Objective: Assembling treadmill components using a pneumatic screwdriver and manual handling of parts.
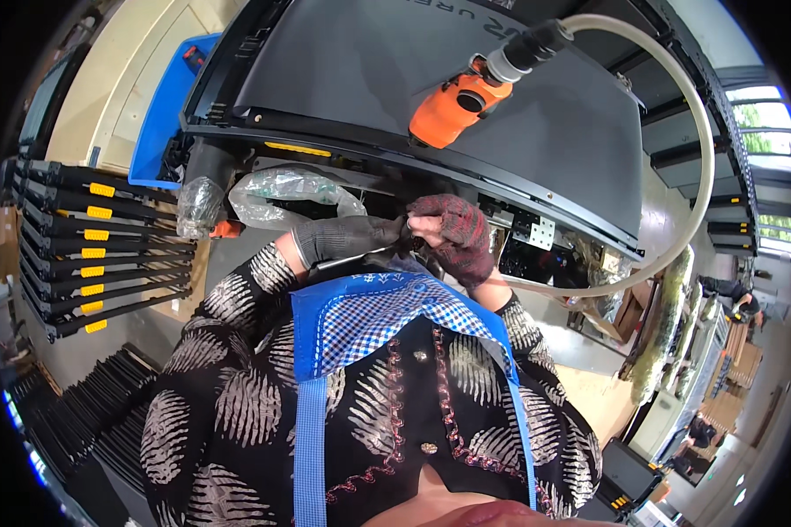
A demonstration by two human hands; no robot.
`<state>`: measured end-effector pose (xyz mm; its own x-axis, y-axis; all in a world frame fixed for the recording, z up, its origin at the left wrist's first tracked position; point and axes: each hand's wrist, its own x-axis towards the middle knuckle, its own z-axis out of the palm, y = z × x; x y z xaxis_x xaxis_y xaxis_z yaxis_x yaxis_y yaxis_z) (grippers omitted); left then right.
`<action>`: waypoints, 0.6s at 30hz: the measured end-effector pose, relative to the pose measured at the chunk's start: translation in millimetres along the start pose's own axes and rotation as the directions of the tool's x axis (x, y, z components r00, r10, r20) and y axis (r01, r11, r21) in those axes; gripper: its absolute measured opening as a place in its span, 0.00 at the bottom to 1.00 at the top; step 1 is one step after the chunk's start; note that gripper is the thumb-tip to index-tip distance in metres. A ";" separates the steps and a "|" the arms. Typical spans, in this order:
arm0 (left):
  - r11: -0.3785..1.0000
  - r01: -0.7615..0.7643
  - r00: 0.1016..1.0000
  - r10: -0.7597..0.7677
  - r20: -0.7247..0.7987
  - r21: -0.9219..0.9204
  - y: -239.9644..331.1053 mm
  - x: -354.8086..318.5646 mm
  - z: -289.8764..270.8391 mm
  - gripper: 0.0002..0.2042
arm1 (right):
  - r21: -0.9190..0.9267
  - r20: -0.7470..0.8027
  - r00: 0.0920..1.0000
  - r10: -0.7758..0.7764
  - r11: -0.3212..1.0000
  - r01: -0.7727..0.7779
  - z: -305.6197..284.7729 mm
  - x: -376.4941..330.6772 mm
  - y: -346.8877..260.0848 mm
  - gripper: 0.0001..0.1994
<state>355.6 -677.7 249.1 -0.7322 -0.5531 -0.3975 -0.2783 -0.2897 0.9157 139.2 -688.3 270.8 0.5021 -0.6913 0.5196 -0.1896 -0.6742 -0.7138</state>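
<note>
My left hand point(350, 237), in a dark grey knit glove, and my right hand point(457, 233), in a maroon and dark patterned fingerless glove, meet in front of my body. Both are closed, with the fingertips pinched together around something small and dark that I cannot make out. They are at the near edge of a large dark grey panel point(343, 79) in a black frame. Beyond my right hand, an orange air tool point(453, 110) lies over the panel, joined to a pale hose point(703, 132). Clear plastic wrap point(277, 195) is beside my left hand.
The hose loops around the right side and back toward my right wrist. A blue bin point(165, 123) stands at the far left. Black frames with yellow labels point(97, 235) are stacked on the left, above several black bars point(105, 395). Another person point(747, 306) is far off right.
</note>
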 end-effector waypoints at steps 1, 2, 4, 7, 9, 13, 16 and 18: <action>0.999 0.009 1.000 -0.010 -0.024 -0.045 1.6 1.6 -1.1 0.26 | 0.000 0.009 1.000 -0.002 1.000 0.002 5.1 -0.8 -0.3 0.10; 0.996 0.018 0.999 -0.022 -0.047 -0.091 3.2 3.3 -2.2 0.26 | -0.045 -0.080 0.995 0.057 0.997 -0.061 12.2 -2.2 -0.3 0.10; 0.989 0.014 0.996 -0.027 -0.085 -0.145 1.6 4.9 -4.1 0.26 | -0.116 -0.255 0.955 0.152 0.976 -0.186 27.7 -5.0 4.2 0.09; 0.954 0.117 0.982 -0.153 -0.113 -0.275 -4.2 9.1 -5.4 0.27 | -0.078 -0.263 0.938 0.227 0.964 -0.255 41.4 -8.4 19.3 0.08; 0.951 0.089 0.982 -0.133 -0.130 -0.297 -2.6 8.1 -3.6 0.27 | -0.060 -0.259 0.929 0.264 0.956 -0.288 48.1 -10.4 28.9 0.07; 0.940 0.127 0.974 -0.179 -0.142 -0.316 -13.0 14.9 -7.9 0.29 | 0.164 -0.243 0.895 0.374 0.925 -0.342 61.5 -16.0 45.7 0.07; 0.909 0.276 0.933 -0.331 -0.140 -0.311 -35.8 30.7 -16.5 0.31 | 0.463 -0.208 0.653 0.728 0.661 -0.590 84.1 -16.9 54.4 0.10; 0.879 0.329 0.891 -0.410 -0.196 -0.346 -43.5 43.6 -18.4 0.31 | 0.516 -0.160 0.602 0.782 0.586 -0.624 89.6 -12.4 66.2 0.12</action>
<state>347.3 -703.5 190.9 -0.4157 -0.5270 -0.7412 -0.2699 -0.7068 0.6539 196.0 -701.1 175.1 0.0191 -0.9852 -0.1701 0.0111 0.1704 -0.9853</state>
